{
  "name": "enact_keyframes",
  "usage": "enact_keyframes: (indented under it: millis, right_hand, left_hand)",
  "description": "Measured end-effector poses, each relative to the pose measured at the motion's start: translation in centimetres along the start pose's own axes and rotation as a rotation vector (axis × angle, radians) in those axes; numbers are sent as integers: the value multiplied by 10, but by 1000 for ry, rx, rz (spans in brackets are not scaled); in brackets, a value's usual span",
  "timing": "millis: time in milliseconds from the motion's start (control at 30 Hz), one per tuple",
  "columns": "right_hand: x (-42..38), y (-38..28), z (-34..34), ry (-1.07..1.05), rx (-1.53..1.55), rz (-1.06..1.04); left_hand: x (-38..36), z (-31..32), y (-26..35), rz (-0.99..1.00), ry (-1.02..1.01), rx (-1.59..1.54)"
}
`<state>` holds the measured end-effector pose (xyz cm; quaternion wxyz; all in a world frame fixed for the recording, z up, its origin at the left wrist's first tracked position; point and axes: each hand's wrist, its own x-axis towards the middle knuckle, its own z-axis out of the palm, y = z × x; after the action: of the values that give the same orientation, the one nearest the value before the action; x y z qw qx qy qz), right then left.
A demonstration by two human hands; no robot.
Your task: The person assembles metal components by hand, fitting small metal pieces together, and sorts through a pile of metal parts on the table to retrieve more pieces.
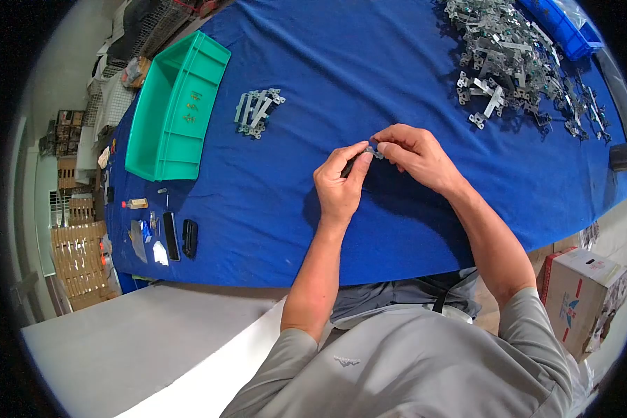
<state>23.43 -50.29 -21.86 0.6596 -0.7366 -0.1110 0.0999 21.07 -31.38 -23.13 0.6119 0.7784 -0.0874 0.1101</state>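
Pinching from both sides, a small metal part is held between the fingertips of the left hand and the right hand, raised just above the blue cloth near the middle of the table; both grips are closed on the part, whose exact shape is too small to be made out. A dark slim object is seen along the left thumb, but it cannot be identified. Ahead and to the left, a small stack of metal brackets is laid flat on the cloth, well apart from the hands. Farther left, a green plastic bin is set near the cloth's edge. At the far right, a large heap of metal brackets is spread beside a blue bin. A cardboard box is placed on the floor at the right.
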Motion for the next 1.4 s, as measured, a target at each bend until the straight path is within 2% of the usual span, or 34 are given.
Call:
enact_keyframes:
  millis: [100,233,300,433,500,600,933,1033,1133,1233,1333,1400]
  right_hand:
    - [1,3,-2,-9,35,41]
    - [3,9,5,120,45,-108]
    - [6,14,11,255,111,-222]
    - [4,12,4,205,24,-88]
    - [-1,10,5,116,42,-41]
    - [-3,0,7,104,-96,-68]
    - [-4,-5,6,94,-209,-90]
    - [-3,0,7,130,-285,-221]
    - [-3,0,6,131,-301,-217]
    - [-3,5,9,160,-187,-179]
    - [1,2,2,84,89,47]
    - [0,-4,0,41,96,67]
  left_hand:
    - [2,0,2,108,-33,48]
    - [3,0,3,149,-40,80]
    - [-1,-1,3,8,-46,58]
    - [2,1,4,-260,70,-188]
    - [3,-1,0,-244,57,-188]
    - [3,-1,0,-235,54,-196]
    - [2,0,-4,-243,68,-230]
    - [1,-4,0,-153,69,-86]
    - [2,-6,0,-27,73,18]
    - [4,-3,5,74,54,57]
    - [4,-3,6,73,47,67]
    - [3,-2,4,73,27,71]
